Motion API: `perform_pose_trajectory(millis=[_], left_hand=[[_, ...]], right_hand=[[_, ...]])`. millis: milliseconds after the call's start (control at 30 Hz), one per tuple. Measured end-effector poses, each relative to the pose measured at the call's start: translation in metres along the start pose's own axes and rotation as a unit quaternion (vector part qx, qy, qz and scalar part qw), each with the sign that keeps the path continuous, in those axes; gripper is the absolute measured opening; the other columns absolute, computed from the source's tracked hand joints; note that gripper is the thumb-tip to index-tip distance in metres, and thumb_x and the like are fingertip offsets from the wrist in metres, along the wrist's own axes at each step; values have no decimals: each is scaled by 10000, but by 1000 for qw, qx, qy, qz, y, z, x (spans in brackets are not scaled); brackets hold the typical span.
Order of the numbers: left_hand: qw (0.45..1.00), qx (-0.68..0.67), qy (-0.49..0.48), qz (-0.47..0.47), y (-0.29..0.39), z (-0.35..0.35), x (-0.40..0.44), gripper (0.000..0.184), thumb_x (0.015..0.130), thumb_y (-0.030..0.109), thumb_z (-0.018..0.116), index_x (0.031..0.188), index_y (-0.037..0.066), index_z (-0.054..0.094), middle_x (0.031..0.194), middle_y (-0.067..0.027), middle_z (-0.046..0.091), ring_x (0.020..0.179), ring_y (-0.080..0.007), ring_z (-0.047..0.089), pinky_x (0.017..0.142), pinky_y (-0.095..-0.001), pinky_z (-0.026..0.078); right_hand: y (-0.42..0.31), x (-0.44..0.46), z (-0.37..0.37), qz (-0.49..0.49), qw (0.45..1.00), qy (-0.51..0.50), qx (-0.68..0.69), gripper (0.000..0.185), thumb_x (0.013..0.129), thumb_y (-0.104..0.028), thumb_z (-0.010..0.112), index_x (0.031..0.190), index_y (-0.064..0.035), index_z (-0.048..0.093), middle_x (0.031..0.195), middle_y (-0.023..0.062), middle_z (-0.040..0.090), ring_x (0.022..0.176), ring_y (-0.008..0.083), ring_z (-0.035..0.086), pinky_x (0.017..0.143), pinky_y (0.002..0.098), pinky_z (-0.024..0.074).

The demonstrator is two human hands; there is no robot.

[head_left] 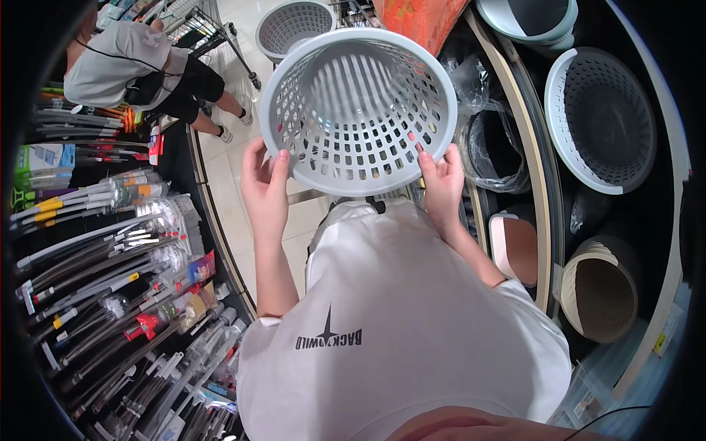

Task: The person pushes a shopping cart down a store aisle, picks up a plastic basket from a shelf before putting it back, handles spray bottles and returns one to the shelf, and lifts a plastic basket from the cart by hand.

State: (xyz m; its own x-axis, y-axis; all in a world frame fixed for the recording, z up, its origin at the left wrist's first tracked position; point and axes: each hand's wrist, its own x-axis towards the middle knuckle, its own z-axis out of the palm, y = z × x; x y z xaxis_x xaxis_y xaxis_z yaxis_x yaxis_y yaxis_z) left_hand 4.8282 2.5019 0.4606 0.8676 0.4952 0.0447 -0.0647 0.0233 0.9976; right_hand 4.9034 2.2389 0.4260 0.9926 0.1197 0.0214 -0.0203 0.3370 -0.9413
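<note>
Between my two hands is a grey plastic basket (360, 180) with rows of slots in its wall, its open mouth turned up toward me. My left hand (266, 187) grips the near left side of its rim, thumb on top and fingers behind. On the right side, my right hand (443, 184) grips the rim the same way, its thumb pressed against the outer edge. Just beyond the held basket, a second grey slotted basket (294, 22) stands near the floor, partly hidden by the one I hold.
Shelves on the right carry a large grey basket (566, 140), a beige bin (581, 294), a pink-brown bin (515, 250) and a plastic-wrapped bin (493, 176). Hanging utensils (110, 257) fill the left rack. A person (147, 70) bends near a shopping cart (213, 37) at the upper left.
</note>
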Motion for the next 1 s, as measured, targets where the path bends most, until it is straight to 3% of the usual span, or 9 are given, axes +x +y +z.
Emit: perform_pose_trajectory(millis=[300,367,433,467,533,833,900,967,1000], left_hand=[[989,-21,-37,-145,-73,1,8,339,1065,154,585,1371,21,525,1245,-113,707,1016,-145,715,797,-268,611],[986,-66,-28,-150,-83,4,10,391,1077,170,561,1431,18,492,1250,-119,705,1020,-140,715,776,-252,609],[986,-55,-18,-157,-77,6,20,420,1083,174,540,1462,8,468,1264,-132,695,1052,-160,720,768,-262,626],[983,-106,7,-149,-77,7,28,417,1084,176,538,1458,5,470,1279,-142,685,1073,-184,721,770,-275,638],[975,-183,20,-124,-72,4,50,428,1081,187,545,1457,-1,463,1323,-171,649,1134,-260,713,803,-332,665],[986,-141,16,-86,-74,-46,265,380,1045,148,615,1326,-74,488,1217,-184,668,1030,-293,731,846,-368,666],[990,-108,8,-86,-78,-47,292,461,1069,240,586,1347,-106,461,1236,-232,660,1036,-317,735,851,-368,665],[958,-117,-102,-243,-75,-47,304,720,1076,397,547,1450,-145,256,1293,-296,628,1105,-344,714,893,-367,651],[951,-102,-75,-281,-90,-49,312,958,1046,556,510,1488,-169,67,1335,-365,578,1127,-400,701,885,-381,648]], right_hand=[[15,-10,-16,3,985,12,-173,169,991,-12,665,1115,38,563,1058,103,725,985,115,686,879,266,552],[15,-8,-21,17,975,-16,-221,216,992,11,642,1164,21,512,1219,165,696,1004,123,685,869,266,554],[19,-4,-17,-76,992,-37,-89,297,996,42,599,1237,-8,433,1447,238,566,1009,143,690,851,267,558],[15,-3,-21,-68,992,-75,-79,350,1007,61,537,1296,-35,366,1587,273,404,1014,170,703,854,273,558],[4,-2,-16,-50,993,-68,-85,333,1014,58,517,1297,-35,369,1579,269,414,1007,173,709,857,277,558],[5,-14,-33,50,987,-51,-140,349,1013,46,477,1337,-63,406,1389,147,571,951,138,697,813,283,537],[7,-15,-38,61,988,-44,-137,343,1012,40,480,1334,-62,416,1365,137,577,949,134,687,815,286,535],[9,-17,-41,72,988,-36,-133,338,1011,34,483,1331,-60,427,1340,127,583,948,130,676,818,289,532],[10,-17,-42,82,987,-33,-134,321,1014,25,483,1322,-55,442,1325,120,590,948,132,670,821,291,530]])
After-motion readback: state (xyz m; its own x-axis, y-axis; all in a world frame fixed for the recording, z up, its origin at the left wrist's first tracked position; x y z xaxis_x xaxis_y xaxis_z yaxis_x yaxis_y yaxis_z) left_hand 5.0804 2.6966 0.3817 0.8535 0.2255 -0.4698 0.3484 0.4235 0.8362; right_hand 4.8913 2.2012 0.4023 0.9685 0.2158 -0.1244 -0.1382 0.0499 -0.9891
